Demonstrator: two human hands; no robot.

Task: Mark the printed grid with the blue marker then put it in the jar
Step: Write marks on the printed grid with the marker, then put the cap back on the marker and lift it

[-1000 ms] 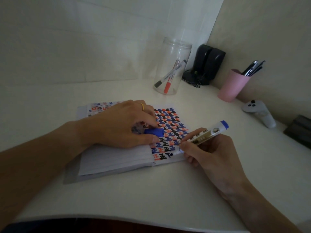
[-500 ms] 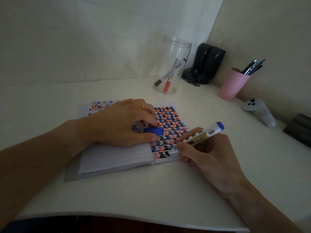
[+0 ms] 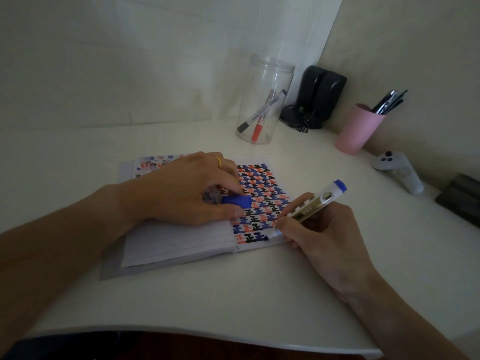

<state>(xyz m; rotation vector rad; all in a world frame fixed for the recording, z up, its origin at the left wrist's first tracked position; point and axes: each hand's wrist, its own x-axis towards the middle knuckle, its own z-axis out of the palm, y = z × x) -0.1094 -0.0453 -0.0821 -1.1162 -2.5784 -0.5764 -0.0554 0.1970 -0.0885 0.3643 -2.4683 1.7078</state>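
An open notebook lies on the white desk, its right page a printed grid filled with blue, red and black marks. My right hand grips the blue marker, tip down on the grid's lower right corner. My left hand rests flat on the page, pinching the marker's blue cap between thumb and fingers. A clear jar stands upright at the back, holding a black and a red marker.
A pink cup with pens stands right of the jar. Black speakers sit in the corner. A white controller and a dark object lie at the right. The desk's front edge curves near me.
My right hand has slid the marker tip left and down along the grid's lower right corner. The left hand has stayed on the page with the cap.
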